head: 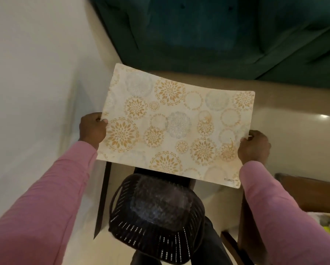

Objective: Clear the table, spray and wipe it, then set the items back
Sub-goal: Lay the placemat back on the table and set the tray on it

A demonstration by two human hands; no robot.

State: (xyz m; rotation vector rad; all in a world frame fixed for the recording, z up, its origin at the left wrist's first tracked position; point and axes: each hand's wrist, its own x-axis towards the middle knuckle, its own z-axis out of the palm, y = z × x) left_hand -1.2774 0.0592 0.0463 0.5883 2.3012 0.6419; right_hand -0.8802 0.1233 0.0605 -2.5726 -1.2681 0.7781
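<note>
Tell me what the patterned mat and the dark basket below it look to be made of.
The patterned mat is probably thin flexible plastic or vinyl, matte, printed with medallions; it bows smoothly between the left hand and right hand without creasing. The dark basket seems moulded plastic, slightly glossy; its walls are even rows of slots letting light through.

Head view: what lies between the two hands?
The floral placemat, its short edges pinched by the left hand and the right hand; seen in the head view.

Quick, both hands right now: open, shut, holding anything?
Left hand: grips the left edge of the patterned placemat.
Right hand: grips the placemat's right edge.
</note>
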